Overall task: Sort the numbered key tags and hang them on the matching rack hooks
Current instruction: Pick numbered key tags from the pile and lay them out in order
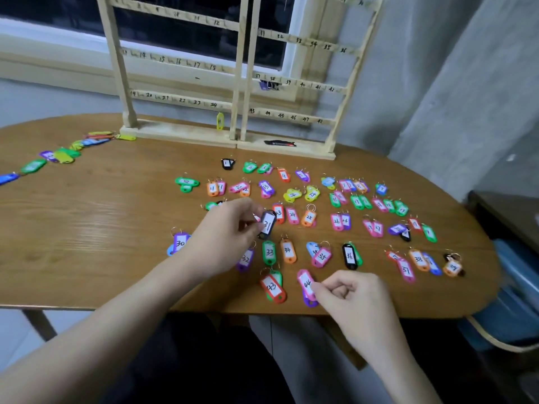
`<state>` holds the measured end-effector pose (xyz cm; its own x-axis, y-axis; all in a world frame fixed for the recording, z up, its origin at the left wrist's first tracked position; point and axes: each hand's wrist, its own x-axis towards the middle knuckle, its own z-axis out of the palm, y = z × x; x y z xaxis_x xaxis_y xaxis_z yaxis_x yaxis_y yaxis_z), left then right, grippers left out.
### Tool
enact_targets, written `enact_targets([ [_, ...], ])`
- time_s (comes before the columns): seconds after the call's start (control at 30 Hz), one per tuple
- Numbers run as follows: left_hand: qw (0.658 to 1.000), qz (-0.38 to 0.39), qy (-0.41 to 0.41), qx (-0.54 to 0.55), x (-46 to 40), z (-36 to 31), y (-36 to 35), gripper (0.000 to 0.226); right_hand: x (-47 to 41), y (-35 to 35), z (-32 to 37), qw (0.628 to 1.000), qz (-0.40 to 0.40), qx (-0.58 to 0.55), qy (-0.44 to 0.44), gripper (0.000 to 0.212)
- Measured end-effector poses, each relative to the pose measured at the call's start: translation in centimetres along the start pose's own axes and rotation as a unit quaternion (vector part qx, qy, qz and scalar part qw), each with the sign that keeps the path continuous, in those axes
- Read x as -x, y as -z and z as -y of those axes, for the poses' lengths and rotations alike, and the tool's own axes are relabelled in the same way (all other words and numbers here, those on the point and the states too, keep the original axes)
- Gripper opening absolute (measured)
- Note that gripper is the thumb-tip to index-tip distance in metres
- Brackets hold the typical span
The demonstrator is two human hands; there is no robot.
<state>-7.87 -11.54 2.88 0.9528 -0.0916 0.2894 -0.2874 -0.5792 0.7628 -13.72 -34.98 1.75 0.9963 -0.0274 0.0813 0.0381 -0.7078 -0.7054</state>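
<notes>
Several coloured key tags with handwritten numbers lie in rows on the wooden table [87, 228], roughly in number order. My left hand [224, 237] pinches a black tag marked 31 [267, 224] just above the table. My right hand [350, 298] pinches a pink tag marked 44 [306, 284] near the front edge, with a purple tag under it. A red tag marked 43 [272, 288] lies beside it. The wooden rack [242, 83] with numbered hooks stands at the back; a yellow tag [220, 121] hangs under 24 and a dark tag [268, 85] near 38.
A line of unsorted tags [58, 156] trails along the table's left side. A black flat object [280, 143] lies on the rack's base. A window is behind the rack. A chair [513, 322] stands at the right, past the table's rounded end.
</notes>
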Motion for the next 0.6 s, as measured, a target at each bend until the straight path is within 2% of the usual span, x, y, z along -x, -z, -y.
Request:
enact_targets([
  [0.13,1.000,-0.019,0.016,0.001,-0.6,0.6,0.4,0.013,-0.4,0.0,-0.5,1.000,-0.009,0.022,-0.003,0.031],
  [0.37,1.000,0.009,0.021,-0.003,-1.3,1.0,0.2,0.025,-0.7,-0.1,-1.3,0.999,-0.016,0.038,0.004,0.034],
  [0.6,0.999,0.012,0.050,-0.007,-1.4,1.5,1.0,0.013,-0.6,-0.2,-1.7,0.998,-0.035,0.027,0.043,0.034],
])
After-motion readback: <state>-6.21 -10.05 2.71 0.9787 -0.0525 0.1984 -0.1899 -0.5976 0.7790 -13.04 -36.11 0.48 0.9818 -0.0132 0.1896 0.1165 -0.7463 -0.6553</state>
